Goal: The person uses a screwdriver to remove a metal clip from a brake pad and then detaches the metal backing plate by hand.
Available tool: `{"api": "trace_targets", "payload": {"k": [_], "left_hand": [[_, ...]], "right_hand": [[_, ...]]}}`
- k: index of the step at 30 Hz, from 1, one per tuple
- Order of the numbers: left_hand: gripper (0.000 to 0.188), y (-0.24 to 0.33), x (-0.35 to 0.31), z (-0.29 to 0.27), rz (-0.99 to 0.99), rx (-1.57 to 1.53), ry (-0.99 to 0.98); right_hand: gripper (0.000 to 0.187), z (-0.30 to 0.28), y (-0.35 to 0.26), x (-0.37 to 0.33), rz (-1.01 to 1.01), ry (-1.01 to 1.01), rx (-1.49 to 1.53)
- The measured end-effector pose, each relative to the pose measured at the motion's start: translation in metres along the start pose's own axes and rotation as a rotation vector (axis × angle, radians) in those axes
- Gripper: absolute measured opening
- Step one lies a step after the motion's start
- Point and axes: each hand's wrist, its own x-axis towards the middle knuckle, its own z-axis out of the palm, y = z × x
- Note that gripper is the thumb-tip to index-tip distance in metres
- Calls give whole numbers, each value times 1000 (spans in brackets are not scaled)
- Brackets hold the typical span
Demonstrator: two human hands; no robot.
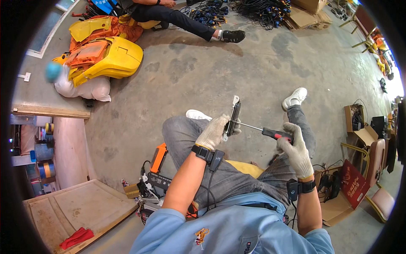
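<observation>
My gloved left hand is closed around a slim black part with silver metal end tabs, held edge-up in front of my knees. What kind of part it is, I cannot make out. In my gloved right hand is a screwdriver with a black and red handle. Its long shaft points left and the tip meets the side of the black part, though the exact contact is hidden. Both gloves are white knit, and each wrist wears a black strapped device.
Beside my left thigh are an orange-and-black case and loose electronics. Yellow and orange plastic shells are piled at far left. A wooden board lies near left, with an open carton on the right. Another person's leg stretches across the far floor.
</observation>
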Motion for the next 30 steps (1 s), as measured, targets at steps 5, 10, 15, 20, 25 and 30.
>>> {"api": "trace_targets", "payload": {"k": [5, 10, 15, 20, 25, 30], "left_hand": [[48, 4, 1, 2, -13, 52, 6], [48, 2, 6, 0, -17, 21, -4], [50, 0, 2, -4, 1, 58, -33], [50, -6, 4, -3, 34, 52, 10], [54, -5, 3, -6, 50, 63, -9], [59, 1, -1, 2, 99, 111, 4]], "right_hand": [[53, -7, -3, 5, 276, -57, 255], [46, 7, 7, -1, -31, 58, -4], [44, 0, 7, 8, 190, 53, 74], [45, 9, 5, -5, 9, 80, -36], [58, -1, 4, 2, 241, -35, 177], [62, 7, 8, -5, -14, 4, 27]]}}
